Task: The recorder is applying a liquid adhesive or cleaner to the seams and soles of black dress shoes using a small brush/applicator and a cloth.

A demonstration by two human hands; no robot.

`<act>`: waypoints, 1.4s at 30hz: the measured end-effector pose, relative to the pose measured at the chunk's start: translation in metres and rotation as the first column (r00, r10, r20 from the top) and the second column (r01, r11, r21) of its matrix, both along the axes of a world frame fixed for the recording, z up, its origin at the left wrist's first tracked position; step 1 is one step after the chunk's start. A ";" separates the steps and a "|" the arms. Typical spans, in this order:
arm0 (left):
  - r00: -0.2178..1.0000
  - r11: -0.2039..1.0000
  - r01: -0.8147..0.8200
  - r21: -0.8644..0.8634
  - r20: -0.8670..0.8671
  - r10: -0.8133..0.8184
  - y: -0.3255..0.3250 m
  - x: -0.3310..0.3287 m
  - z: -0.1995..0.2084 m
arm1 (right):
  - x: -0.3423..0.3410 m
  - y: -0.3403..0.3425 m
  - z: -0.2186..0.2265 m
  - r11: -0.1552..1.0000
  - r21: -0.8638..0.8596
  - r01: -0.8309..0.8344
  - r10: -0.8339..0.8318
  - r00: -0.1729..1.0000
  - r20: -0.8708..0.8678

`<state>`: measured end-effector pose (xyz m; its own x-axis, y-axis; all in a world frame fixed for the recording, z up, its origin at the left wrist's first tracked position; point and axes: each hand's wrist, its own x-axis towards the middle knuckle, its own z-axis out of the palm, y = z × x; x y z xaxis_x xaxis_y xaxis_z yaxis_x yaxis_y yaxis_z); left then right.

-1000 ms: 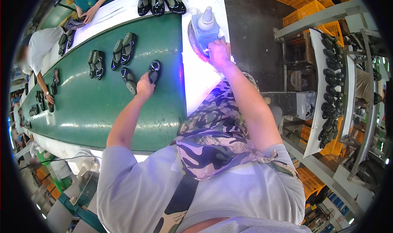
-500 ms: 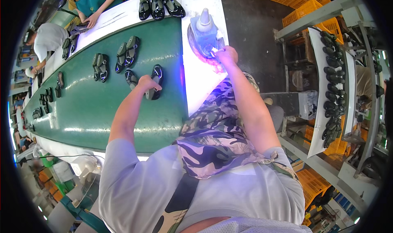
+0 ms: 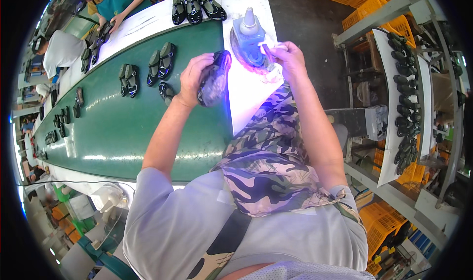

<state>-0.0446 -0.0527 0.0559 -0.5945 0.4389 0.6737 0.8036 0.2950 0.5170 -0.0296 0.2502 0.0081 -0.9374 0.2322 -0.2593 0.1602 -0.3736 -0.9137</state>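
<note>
My left hand [image 3: 194, 79] is closed around a glossy black shoe [image 3: 215, 80], lifted over the right side of the green belt [image 3: 172, 132]. Its mate, another black shoe [image 3: 166, 92], lies on the belt beside my left wrist. Between the fingers of my right hand [image 3: 290, 59] is a small dark stick-like tool [image 3: 267, 51]; its exact kind is unclear. This hand is just right of a blue container [image 3: 250, 48] with a pale cone-topped bottle [image 3: 249, 26], both on the brightly lit white tabletop [image 3: 246, 112].
More black shoes [image 3: 161, 61] stand in pairs along the belt. Several shoes [image 3: 198, 6] sit at the white table's far end. A co-worker's hands [image 3: 116, 21] handle shoes at the far left. On the right are a shoe rack [image 3: 382, 157] and orange crates [image 3: 377, 14].
My left hand has picked one shoe up off the belt and brought it right, toward the container. My right hand has drawn back slightly right from the container with the tool.
</note>
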 end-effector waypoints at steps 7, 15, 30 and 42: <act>0.957 0.991 0.089 -0.103 -0.266 -0.114 0.018 0.008 0.043 | 0.005 -0.044 0.063 0.999 -0.003 -0.051 0.047 0.938 -0.342; 0.951 0.995 0.059 -0.080 -0.300 -0.080 0.024 0.014 0.050 | 0.015 -0.059 0.073 0.980 -0.146 -0.137 0.088 0.950 -0.300; 0.997 0.944 -0.060 -0.325 -0.062 0.042 0.043 0.007 0.037 | 0.049 -0.040 0.102 0.969 -0.051 -0.240 0.213 0.928 -0.305; 0.724 0.824 0.407 -0.395 0.689 -0.028 0.038 0.013 0.052 | 0.049 -0.034 0.105 0.981 0.164 -0.103 0.155 0.926 -0.345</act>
<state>-0.0320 -0.0145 0.1077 -0.6266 0.7598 -0.1731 0.4145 0.5131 0.7516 0.0192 0.2167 0.1135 -0.9862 0.1124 0.1217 -0.1454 -0.2351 -0.9610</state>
